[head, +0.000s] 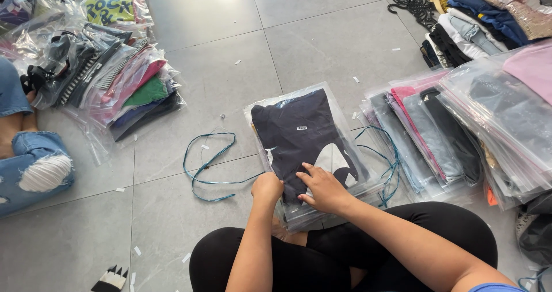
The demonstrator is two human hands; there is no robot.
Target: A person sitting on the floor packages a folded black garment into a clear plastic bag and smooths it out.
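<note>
Pressing flat on bagged dark garment [302,139]: right hand [323,189], left hand [267,189] fisted.

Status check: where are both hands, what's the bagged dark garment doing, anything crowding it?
Left hand fisted at near edge of bagged dark garment. Right hand flat on it. Teal string loose alongside; bagged stack close right.

I see a clear plastic bag with a folded dark navy garment with a white print [305,139] inside, lying flat on top of a small stack of like bags on the grey tiled floor [207,56]. Near edge sits against my crossed legs; the bag is glossy and wrinkled.
</note>
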